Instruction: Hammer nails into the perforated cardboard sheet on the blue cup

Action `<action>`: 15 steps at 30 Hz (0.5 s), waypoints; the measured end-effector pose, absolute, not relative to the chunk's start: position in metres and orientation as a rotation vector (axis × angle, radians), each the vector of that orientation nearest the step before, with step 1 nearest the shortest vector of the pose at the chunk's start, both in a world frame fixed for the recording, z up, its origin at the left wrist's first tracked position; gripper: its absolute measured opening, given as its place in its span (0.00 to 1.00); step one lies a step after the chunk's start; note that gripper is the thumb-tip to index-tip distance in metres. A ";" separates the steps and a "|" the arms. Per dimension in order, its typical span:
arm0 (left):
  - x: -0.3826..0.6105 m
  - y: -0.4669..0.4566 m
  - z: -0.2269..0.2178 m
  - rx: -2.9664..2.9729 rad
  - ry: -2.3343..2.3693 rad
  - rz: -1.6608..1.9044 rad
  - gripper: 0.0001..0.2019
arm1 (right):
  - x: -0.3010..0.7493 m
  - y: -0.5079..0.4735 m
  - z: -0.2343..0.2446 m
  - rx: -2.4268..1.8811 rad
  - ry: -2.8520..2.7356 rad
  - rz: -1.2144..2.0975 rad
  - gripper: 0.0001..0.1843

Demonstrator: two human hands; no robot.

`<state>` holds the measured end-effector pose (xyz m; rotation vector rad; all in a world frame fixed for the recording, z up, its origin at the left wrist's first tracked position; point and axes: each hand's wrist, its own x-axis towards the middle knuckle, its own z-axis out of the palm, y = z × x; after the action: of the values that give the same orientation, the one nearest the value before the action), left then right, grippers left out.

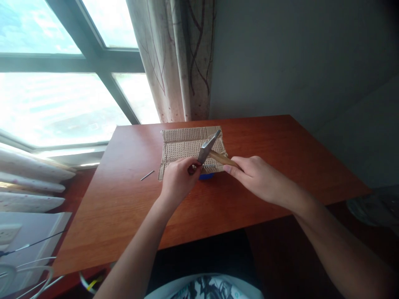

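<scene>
My right hand (258,176) is wrapped round the wooden handle of a hammer (220,158). The hammer's metal head is tilted and one end of it comes down at the fingertips of my left hand (179,178). The left fingers are pinched together over the near part of a perforated tan mat (183,145); what they hold, if anything, is too small to name. Under the mat's near edge, between my hands, a bit of a blue object (206,176) shows. To the left of the mat lies a thin metal rod (147,175).
Everything rests on a reddish-brown wooden table (124,207). Behind it hang curtains (177,62) beside a bright window (56,104), with a grey wall (280,62) to the right. White cables (28,270) and a wall socket (8,234) are at the lower left.
</scene>
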<state>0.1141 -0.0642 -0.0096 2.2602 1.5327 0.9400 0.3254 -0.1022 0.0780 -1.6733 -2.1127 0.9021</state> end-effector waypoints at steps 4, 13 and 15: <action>0.112 -0.066 -0.006 2.300 1.521 0.888 0.02 | 0.328 -0.102 0.079 -1.660 -2.100 0.884 0.20; 0.103 -0.073 -0.006 2.480 1.475 0.843 0.07 | 0.332 -0.102 0.077 -1.660 -2.111 0.837 0.20; 0.103 -0.073 -0.007 2.476 1.476 0.841 0.07 | 0.330 -0.102 0.075 -1.660 -2.111 0.861 0.20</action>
<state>0.1032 -0.0729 -0.0072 2.4757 1.4756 0.8413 0.3298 -0.1022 0.0749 -1.6596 -2.1108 0.8610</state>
